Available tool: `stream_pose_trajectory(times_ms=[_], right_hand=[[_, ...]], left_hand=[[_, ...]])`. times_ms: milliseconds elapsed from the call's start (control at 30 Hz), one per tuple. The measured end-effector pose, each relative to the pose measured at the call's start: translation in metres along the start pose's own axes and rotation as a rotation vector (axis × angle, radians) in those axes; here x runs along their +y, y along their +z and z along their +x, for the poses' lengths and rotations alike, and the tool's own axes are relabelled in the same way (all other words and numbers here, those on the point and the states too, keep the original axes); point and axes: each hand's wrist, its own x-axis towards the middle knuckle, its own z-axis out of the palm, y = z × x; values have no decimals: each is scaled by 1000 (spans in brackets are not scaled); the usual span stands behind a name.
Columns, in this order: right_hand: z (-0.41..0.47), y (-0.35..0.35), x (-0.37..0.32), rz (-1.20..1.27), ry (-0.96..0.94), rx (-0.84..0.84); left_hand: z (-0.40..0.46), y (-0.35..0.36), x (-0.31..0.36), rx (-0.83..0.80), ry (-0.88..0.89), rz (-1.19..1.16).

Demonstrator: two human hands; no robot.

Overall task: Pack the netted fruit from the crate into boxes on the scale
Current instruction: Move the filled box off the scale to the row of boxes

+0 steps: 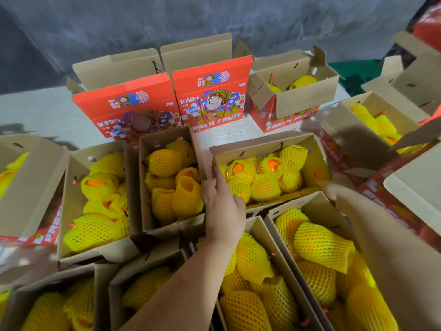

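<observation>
1. A pale floor (35, 111) shows bare at the left of the frame.
2. Two closed red boxes (210, 96) stand on it at upper centre.
3. Open cardboard boxes (167, 182) of yellow-netted fruit (164, 161) crowd the lower frame and right edge.

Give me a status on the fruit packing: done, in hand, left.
Done: many open boxes already hold yellow-netted fruit, such as the box left of centre. In hand: the left hand rests with straight fingers on the rim between two filled boxes; the right hand is blurred. Left: the filled boxes' flaps are open, and two red boxes stand at the back, contents hidden. No scale or crate shows.
</observation>
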Motion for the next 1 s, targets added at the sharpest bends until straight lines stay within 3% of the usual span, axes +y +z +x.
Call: stream_pose_trajectory(times_ms=[100,233,400,600,767,900,1000], right_hand=[[1,2,4,8,-39,94],[10,5,7,-3,-12,81],[22,10,11,2,17,90],[19,9,-12,221,13,126],[6,-32,-42,333,-200,272],[-30,-72,-81,397,-309,394],[-77,-88,-116,529,-402,411]], left_hand=[[0,6,-4,-82,14,58],[10,6,-8,-226,-184,-173],[18,13,-9,-284,-346,-153],[20,11,-11,-278,-338,-228],[19,-3,9,-229,-381,-339],[27,-40,35,-168,-277,-478],[33,-90,47,-78,-170,-458]])
